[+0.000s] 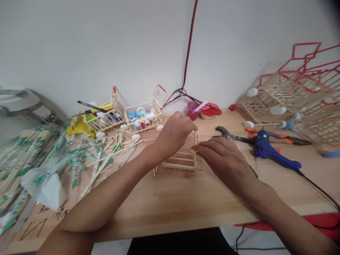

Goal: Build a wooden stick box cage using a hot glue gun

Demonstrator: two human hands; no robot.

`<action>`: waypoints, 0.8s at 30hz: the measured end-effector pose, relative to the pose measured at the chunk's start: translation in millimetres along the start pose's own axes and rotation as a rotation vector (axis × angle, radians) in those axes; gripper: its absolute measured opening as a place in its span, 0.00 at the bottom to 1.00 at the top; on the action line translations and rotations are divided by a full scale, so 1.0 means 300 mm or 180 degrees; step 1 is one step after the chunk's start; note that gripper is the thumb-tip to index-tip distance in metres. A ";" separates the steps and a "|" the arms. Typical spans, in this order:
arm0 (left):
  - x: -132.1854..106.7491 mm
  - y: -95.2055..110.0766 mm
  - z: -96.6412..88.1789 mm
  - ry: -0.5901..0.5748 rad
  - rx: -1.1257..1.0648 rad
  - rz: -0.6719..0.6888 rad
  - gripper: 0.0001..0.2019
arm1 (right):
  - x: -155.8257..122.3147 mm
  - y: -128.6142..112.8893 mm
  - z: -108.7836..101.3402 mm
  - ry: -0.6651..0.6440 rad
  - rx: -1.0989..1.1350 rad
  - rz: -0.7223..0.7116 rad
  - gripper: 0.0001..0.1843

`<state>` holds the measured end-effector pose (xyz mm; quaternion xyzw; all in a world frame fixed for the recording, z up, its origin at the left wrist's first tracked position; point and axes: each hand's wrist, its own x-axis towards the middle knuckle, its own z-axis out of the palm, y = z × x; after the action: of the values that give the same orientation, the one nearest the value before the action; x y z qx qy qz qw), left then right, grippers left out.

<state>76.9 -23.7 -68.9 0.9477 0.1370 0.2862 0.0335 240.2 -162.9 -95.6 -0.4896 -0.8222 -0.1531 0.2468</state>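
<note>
A small open frame of chopsticks (pixel 180 166) stands on the wooden table in front of me. My left hand (pixel 176 134) reaches over it from the left, fingers pinched at its upper right corner. My right hand (pixel 223 156) comes from the other side, its fingertips pressed together against the frame's right upright. The fingers cover part of that side, so their exact hold is hidden. Just left of the frame, a couple of short sticks (pixel 154 171) show beside my left forearm.
Loose chopsticks and wrappers (pixel 106 156) lie left, beside wrapped chopsticks (pixel 29 159). Two small stick carts (pixel 145 115) holding bottle caps stand behind. Red paint (pixel 211 111) sits by the wall. Right are a blue glue gun (pixel 265 147), pliers (pixel 289 139) and larger stick carts (pixel 276 95).
</note>
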 end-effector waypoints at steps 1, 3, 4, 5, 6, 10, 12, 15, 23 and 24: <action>0.000 0.000 0.001 -0.0018 0.0009 -0.0010 0.11 | 0.000 0.001 0.001 -0.0023 -0.0002 0.0000 0.14; -0.001 0.001 0.002 -0.0040 0.0027 -0.0018 0.11 | 0.000 0.002 0.004 -0.0054 0.0007 -0.0003 0.13; -0.002 0.001 0.003 -0.0038 0.0032 -0.0022 0.11 | 0.000 0.003 0.004 -0.0055 0.0015 -0.0002 0.13; -0.002 0.000 0.003 -0.0023 0.0038 -0.0021 0.11 | 0.000 0.004 0.005 -0.0054 0.0027 -0.0002 0.13; -0.003 0.000 0.004 -0.0009 0.0044 -0.0013 0.11 | 0.000 0.005 0.006 -0.0048 0.0038 0.0006 0.13; -0.003 0.000 0.006 -0.0029 0.0099 0.0004 0.12 | 0.000 0.007 0.006 -0.0044 0.0105 0.0044 0.12; -0.003 0.002 0.007 -0.0042 0.0112 -0.0023 0.12 | 0.001 0.007 0.006 -0.0028 0.0134 0.0044 0.12; -0.004 0.005 0.006 -0.0057 0.0147 -0.0086 0.13 | 0.003 0.006 0.006 0.0003 0.0182 0.0029 0.12; -0.008 0.012 0.002 -0.0190 0.0192 -0.0146 0.14 | 0.016 0.000 0.001 0.0018 0.0225 0.0042 0.11; -0.007 0.013 -0.001 -0.0176 0.0197 -0.0133 0.14 | 0.018 -0.001 0.000 0.0024 0.0227 0.0036 0.11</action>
<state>76.0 -28.1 -69.1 0.9528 0.1646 0.2548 0.0139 237.9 -159.3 -92.6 -0.4845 -0.8234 -0.1241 0.2681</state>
